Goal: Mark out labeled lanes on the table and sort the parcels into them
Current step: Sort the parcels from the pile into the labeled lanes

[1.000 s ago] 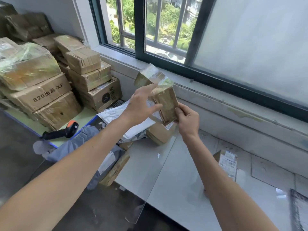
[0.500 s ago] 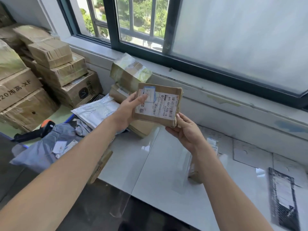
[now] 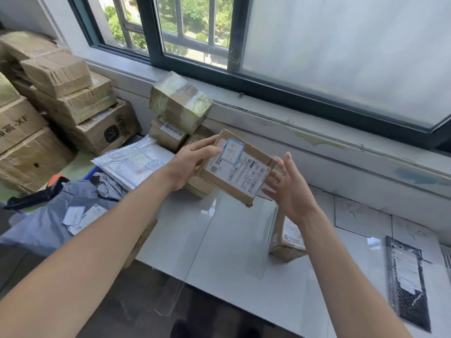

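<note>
From the head camera we look down on a white counter (image 3: 219, 245) under a window (image 3: 317, 45). The left hand (image 3: 192, 164) holds a flat brown parcel (image 3: 236, 169) in the air above the counter. Its fingers are curled under the parcel's left edge and its thumb lies on top, beside a blue-outlined sticker. The parcel is tilted, with its white shipping label facing up at us. The right hand (image 3: 290, 189) is just beside the parcel's right edge, its fingers straight and spread wide, holding nothing. We cannot tell whether they touch the cardboard.

Below the right forearm a small box (image 3: 288, 242) stands on the counter. Further right lies a black padded mailer (image 3: 407, 286), and behind it paper sheets (image 3: 361, 215) lie flat with handwriting too faint for us to read.

Behind the left hand, a tape-wrapped box (image 3: 180, 101) tops a pile of parcels against the wall below the window. To the left of that pile we see white mailers (image 3: 134, 162), then grey bags (image 3: 48, 215) with labels at the counter's left end. A black scanner (image 3: 31, 193) with an orange tip lies by the grey bags. Large cartons (image 3: 73, 103) are stacked in the far left corner.
</note>
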